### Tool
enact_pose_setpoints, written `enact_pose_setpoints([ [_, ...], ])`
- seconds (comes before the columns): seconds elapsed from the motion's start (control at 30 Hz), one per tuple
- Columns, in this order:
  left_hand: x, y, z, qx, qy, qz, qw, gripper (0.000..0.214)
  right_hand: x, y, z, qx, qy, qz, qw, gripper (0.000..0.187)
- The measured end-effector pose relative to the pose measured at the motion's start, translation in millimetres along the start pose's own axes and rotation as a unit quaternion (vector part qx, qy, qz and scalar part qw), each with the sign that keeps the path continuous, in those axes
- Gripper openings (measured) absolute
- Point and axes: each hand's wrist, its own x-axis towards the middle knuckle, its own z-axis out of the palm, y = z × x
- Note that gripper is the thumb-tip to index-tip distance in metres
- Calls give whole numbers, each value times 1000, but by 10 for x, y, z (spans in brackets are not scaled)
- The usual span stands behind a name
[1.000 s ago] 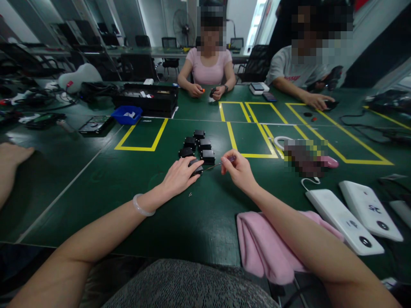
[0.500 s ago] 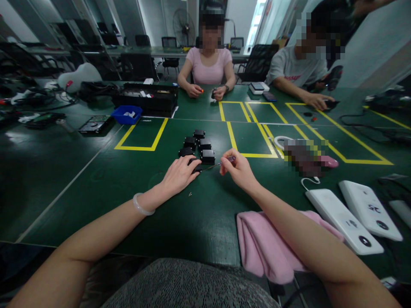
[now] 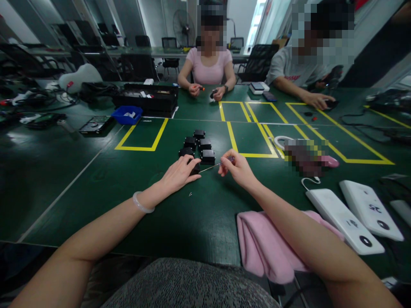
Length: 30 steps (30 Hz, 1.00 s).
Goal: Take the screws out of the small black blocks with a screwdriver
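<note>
My left hand (image 3: 180,172) is closed around a small black box (image 3: 195,170), its thumb along the near side and its fingers partly covering the top. In my right hand (image 3: 236,169) is a screwdriver (image 3: 210,167), its handle pinched in the fingers. The thin shaft points left, and its tip meets the right side of the held box. Several similar black boxes (image 3: 208,156) stand grouped just beyond my left hand. On the green table (image 3: 135,222), a few tiny screws (image 3: 190,194) lie nearer to me.
A pink cloth (image 3: 263,248) lies under my right forearm, beside white power banks (image 3: 345,222). Beyond are a blue tray (image 3: 127,115), a black bin (image 3: 144,100) and yellow tape outlines (image 3: 257,155). Two co-workers sit across the table, handling small parts.
The fingers of my left hand have shifted slightly on the black box, and more of the screwdriver's shaft shows. The seated person at the right has moved their head a little.
</note>
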Motion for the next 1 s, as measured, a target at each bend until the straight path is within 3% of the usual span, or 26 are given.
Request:
enact_pose_setpoints([
  [0.47,11,-3,-20,-38,6,10,999,34,23,21,-25,-27,-4,-10,1000,28],
  [0.63,9,-8,7,-62,31,18,997,38,37,36,-43,-20,-7,-8,1000,29],
  [0.8,10,-20,1,-67,21,24,997,39,41,70,-59,-58,-1,4,998,31],
  [1.0,19,-13,-6,-68,16,24,997,46,27,31,-40,-18,-5,-7,1000,25],
])
